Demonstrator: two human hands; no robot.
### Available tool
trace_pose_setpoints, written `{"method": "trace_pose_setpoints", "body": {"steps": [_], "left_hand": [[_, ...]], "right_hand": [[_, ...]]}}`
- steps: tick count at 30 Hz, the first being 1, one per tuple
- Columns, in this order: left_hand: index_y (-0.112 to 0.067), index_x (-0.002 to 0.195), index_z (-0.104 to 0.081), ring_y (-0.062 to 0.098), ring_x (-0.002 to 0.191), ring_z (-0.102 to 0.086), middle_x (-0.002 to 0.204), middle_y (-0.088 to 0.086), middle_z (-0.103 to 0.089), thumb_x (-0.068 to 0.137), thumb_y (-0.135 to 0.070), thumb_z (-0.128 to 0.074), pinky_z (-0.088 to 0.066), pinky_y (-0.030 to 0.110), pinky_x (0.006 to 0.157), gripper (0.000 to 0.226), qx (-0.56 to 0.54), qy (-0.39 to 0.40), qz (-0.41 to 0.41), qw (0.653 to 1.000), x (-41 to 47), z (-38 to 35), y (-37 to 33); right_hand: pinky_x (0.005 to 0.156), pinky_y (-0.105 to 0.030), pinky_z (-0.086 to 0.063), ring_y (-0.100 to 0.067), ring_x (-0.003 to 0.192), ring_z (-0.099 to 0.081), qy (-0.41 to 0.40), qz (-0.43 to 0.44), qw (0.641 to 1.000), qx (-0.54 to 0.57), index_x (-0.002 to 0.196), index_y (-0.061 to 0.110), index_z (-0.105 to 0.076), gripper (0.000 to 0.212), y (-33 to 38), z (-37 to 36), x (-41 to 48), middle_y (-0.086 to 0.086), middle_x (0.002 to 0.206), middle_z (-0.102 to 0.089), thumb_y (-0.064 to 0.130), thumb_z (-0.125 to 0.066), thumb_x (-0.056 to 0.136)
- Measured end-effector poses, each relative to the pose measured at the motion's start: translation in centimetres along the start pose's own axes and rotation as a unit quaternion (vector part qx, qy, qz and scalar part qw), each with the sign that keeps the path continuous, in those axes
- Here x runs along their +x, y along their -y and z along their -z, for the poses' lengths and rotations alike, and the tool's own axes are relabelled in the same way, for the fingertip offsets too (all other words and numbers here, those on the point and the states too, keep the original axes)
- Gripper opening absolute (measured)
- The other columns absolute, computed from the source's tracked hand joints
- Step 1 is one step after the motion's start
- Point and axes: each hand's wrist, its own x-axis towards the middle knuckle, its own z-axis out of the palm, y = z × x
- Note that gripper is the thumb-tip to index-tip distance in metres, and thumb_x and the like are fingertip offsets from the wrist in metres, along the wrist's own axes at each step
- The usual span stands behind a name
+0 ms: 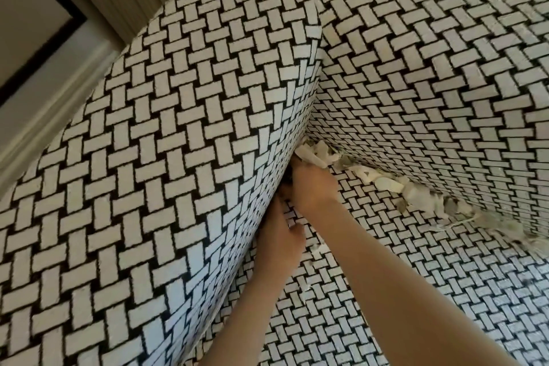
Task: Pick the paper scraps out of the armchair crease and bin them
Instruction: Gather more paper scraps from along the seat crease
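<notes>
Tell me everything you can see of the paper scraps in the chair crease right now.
The paper scraps are torn, crumpled pieces, white with some grey-green, and look thin and light. They lie bunched in a line along the crease between seat and backrest, from the corner by the armrest toward the right edge, where they blur. The right hand reaches into the corner end and touches the pile; its fingertips are hidden. One small scrap lies loose on the seat.

your armchair seat (386, 252) carries a line of paper scraps (386, 184) packed along the crease at its back edge. one small scrap (319, 249) lies loose near the armrest (178, 157).
</notes>
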Motion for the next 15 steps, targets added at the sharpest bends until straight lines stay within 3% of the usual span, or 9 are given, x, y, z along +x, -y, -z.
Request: {"method": "trace_pose_setpoints", "body": {"steps": [2, 5, 7, 11, 15], "left_hand": [[-0.025, 0.150, -0.006, 0.004, 0.137, -0.024, 0.152, -0.013, -0.019, 0.091, -0.012, -0.048, -0.014, 0.008, 0.106, 0.074, -0.003, -0.001, 0.045, 0.999, -2.0, 0.3, 0.3], [-0.022, 0.150, 0.001, 0.013, 0.144, -0.014, 0.158, -0.004, -0.007, 0.093, -0.020, -0.048, -0.014, 0.023, 0.113, 0.075, 0.001, -0.009, 0.091, 0.996, -2.6, 0.2, 1.2], [-0.020, 0.150, -0.007, 0.016, 0.143, -0.018, 0.157, -0.002, -0.013, 0.092, -0.020, -0.049, -0.016, 0.026, 0.114, 0.072, -0.011, -0.014, 0.098, 0.995, -1.7, 0.0, 1.1], [-0.015, 0.141, -0.038, 0.020, 0.133, -0.036, 0.145, 0.000, -0.039, 0.088, -0.021, -0.055, -0.026, 0.033, 0.113, 0.055, -0.100, -0.027, 0.159, 0.982, 1.7, 0.3, -0.4], [-0.004, 0.132, -0.049, 0.026, 0.126, -0.045, 0.137, 0.009, -0.049, 0.091, -0.018, -0.050, -0.035, 0.033, 0.107, 0.043, -0.165, 0.001, 0.218, 0.962, 3.2, 0.4, -1.2]], "right_hand": [[0.083, -0.035, -0.048, -0.027, 0.112, -0.054, -0.004, 0.006, 1.000, -0.003, 0.130, 0.016, -0.041, 0.041, 0.0, 0.2, -0.2, -0.008, 0.126, -0.053, 0.026, -0.052, 0.091], [0.088, -0.036, -0.046, -0.027, 0.116, -0.052, 0.001, 0.017, 1.000, 0.002, 0.131, 0.014, -0.039, 0.044, 0.1, 0.4, -0.5, -0.009, 0.131, -0.049, 0.032, -0.049, 0.092], [0.090, -0.035, -0.045, -0.027, 0.118, -0.051, 0.009, 0.019, 1.000, -0.003, 0.132, 0.014, -0.038, 0.047, 0.0, 0.7, -0.4, -0.009, 0.133, -0.049, 0.036, -0.048, 0.093], [0.093, -0.035, -0.043, -0.028, 0.120, -0.049, 0.002, 0.036, 0.999, -0.033, 0.133, 0.011, -0.036, 0.044, -0.3, 0.3, -0.7, -0.011, 0.129, -0.053, 0.030, -0.046, 0.095], [0.068, -0.030, -0.045, -0.027, 0.099, -0.061, -0.029, 0.064, 0.996, -0.055, 0.125, 0.013, -0.044, 0.031, -0.5, -0.6, -1.5, -0.008, 0.117, -0.059, 0.018, -0.048, 0.094]]}}
